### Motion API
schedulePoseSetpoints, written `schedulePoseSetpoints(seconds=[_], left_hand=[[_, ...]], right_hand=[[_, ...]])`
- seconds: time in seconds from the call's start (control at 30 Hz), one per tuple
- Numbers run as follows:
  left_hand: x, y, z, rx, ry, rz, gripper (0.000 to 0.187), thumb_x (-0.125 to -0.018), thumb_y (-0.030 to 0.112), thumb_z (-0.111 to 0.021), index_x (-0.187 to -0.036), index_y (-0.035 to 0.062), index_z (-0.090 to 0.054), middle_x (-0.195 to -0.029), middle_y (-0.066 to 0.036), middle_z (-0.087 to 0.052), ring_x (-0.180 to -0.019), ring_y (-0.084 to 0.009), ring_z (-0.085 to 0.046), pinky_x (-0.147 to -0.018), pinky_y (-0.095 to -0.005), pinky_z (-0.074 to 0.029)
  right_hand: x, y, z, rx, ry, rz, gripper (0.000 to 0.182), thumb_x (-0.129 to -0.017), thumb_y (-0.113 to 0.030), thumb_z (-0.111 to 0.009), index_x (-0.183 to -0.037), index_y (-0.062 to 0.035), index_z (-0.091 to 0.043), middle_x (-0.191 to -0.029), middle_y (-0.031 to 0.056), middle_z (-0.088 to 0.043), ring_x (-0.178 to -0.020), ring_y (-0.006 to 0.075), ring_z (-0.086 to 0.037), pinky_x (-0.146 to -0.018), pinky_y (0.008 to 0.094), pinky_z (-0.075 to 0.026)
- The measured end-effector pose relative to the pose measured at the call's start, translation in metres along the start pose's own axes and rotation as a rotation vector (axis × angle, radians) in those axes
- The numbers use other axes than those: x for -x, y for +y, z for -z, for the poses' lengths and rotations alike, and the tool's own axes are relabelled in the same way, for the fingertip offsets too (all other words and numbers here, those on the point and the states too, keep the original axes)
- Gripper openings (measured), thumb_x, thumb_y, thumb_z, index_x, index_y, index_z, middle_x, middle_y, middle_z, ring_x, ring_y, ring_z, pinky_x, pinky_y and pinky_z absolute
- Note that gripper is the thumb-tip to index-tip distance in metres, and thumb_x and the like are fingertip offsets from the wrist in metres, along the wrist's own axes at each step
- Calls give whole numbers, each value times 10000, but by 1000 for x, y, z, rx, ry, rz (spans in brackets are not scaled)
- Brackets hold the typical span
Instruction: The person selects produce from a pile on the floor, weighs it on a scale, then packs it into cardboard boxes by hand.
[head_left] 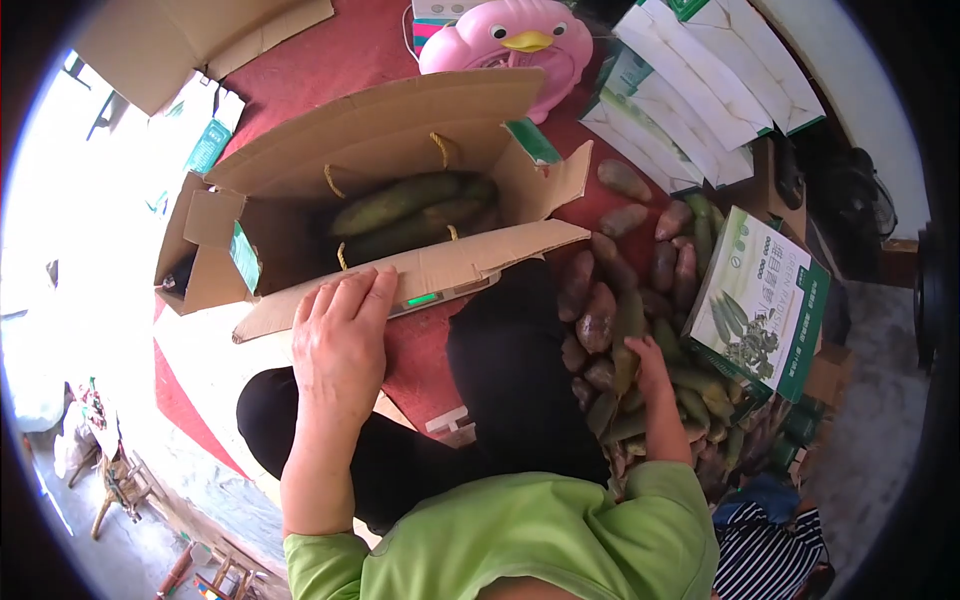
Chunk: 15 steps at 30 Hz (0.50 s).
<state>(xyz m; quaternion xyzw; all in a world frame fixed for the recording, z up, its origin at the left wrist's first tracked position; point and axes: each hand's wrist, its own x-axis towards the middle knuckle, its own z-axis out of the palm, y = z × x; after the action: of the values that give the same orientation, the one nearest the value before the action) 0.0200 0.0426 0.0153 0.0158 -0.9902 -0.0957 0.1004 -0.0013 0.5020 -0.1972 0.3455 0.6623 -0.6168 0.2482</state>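
An open cardboard box (500, 88) stands in front of me with long green radishes (400, 205) inside. Yellow rope handles (438, 150) show on its walls. My left hand (340, 325) lies on the near flap (470, 255), fingers stretched out over the cardboard; its thumb is not clearly visible. A lit green display (422, 299) shows just below that flap's edge. To the right, my right hand (652, 368) is closed around the lower part of a long green radish (628, 325) at the pile. Purple-skinned radishes (597, 318) lie beside it, some looking shiny.
A printed green radish carton (750, 305) sits right of the pile. White and green cartons (700, 75) lean at the back right. A pink bird-faced plastic item (505, 40) stands behind the box. Striped cloth (765, 550) is at lower right, wooden stools (115, 490) at left.
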Motion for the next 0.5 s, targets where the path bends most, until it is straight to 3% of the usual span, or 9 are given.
schedulePoseSetpoints(seconds=[0.1, 0.3, 0.37, 0.5], left_hand=[[0, -1, -1, -6, 11, 4, 292, -777, 73, -551, -1057, 64, -635, -1002, -76, -634, -933, -258, -606, -857, -381, -464], [-1, -2, -3, -15, 23, -1, 285, -781, 72, -549, -1051, 68, -639, -992, -62, -639, -932, -256, -607, -859, -377, -464], [0, -1, -3, -11, 22, 0, 284, -783, 71, -549, -1051, 72, -642, -990, -59, -640, -934, -255, -606, -863, -377, -463], [0, -2, -4, -16, 18, 11, 287, -786, 63, -546, -1053, 83, -650, -988, -56, -642, -941, -253, -602, -873, -375, -458]], right_hand=[[21, -79, -40, -56, -194, 241, 573, -734, -86, -659, -1265, -5, -461, -1130, 95, -579, -1012, 201, -576, -873, 333, -473], [111, -250, -124, 154, -470, 819, 723, -634, -183, -719, -1273, 39, -465, -1177, 102, -580, -1091, 194, -553, -980, 326, -407], [122, -281, -143, 205, -476, 987, 707, -624, -154, -736, -1254, 44, -485, -1165, 102, -589, -1078, 182, -557, -973, 317, -408], [156, -322, -202, 322, -723, 1125, 687, -624, -120, -719, -1254, 30, -490, -1136, 103, -603, -1034, 196, -594, -936, 332, -457]])
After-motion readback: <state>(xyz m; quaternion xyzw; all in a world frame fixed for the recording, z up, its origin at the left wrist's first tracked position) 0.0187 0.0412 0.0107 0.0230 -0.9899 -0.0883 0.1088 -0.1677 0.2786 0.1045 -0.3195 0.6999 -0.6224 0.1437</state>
